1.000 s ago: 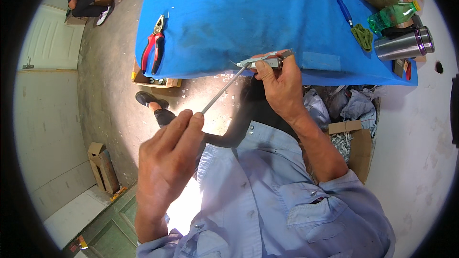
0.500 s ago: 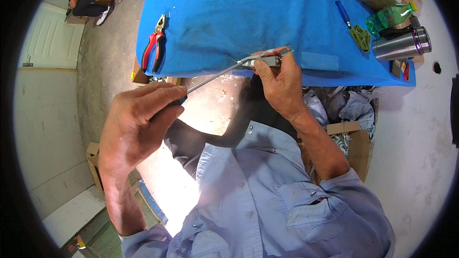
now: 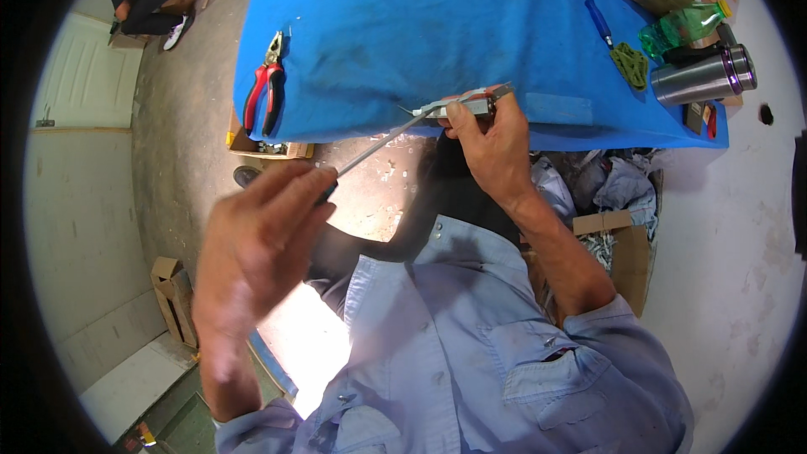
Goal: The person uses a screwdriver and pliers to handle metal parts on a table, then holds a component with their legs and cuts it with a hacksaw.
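Work seemed unfinished mid-frame: the left hand (image 3: pixel 259 235) had its fingers wrapped round a screwdriver (image 3: pixel 378 145), tip at a metal piece (image 3: pixel 479 107) clamped between the right hand (image 3: pixel 498 147)'s fingers.

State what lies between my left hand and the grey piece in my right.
In the head view, a thin metal shaft spans the stretch from your left hand to the grey piece; lit floor shows beneath.

Harsh glare burns white there beside the light-blue shirt (image 3: pixel 420 340); the left hand (image 3: pixel 256 240) is blurred, the white door (image 3: pixel 88 76) bowed.
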A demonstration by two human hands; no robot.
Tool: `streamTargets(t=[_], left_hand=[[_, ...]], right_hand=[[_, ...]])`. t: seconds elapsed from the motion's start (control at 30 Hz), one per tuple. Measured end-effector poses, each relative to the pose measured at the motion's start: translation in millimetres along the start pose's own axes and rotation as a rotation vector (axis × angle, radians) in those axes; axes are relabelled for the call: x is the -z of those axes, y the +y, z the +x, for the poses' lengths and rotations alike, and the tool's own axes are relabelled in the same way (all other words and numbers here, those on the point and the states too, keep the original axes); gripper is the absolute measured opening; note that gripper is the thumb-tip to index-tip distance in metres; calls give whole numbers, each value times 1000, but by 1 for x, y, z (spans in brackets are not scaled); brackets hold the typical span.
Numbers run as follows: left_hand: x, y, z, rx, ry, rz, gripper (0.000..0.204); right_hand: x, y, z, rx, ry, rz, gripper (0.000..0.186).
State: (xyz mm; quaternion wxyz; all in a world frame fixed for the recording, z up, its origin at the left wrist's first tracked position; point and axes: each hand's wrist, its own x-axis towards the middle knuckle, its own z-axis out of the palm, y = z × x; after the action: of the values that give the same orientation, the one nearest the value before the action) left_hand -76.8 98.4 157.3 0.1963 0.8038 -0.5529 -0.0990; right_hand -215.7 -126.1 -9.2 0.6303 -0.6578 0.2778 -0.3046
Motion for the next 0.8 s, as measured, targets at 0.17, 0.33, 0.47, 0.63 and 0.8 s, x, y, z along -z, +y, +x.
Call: streamTargets(t=[0.17,0.33,0.47,0.63,0.8], left_hand=[[-41,17,-35,93,93,64,31],[-61,27,-52,159,132,88,33],[-72,28,-56,136,153,133,34],[-78,24,-53,97,156,173,35],[-63,21,-47,53,133,181,35]], right_hand=[[-1,1,1,-118,48,101,23],[-5,-2,1,-158,96,174,22],[-7,-2,1,-167,104,161,22],[-8,-1,-1,-199,101,153,23],[-9,2,-3,-111,79,111,23]])
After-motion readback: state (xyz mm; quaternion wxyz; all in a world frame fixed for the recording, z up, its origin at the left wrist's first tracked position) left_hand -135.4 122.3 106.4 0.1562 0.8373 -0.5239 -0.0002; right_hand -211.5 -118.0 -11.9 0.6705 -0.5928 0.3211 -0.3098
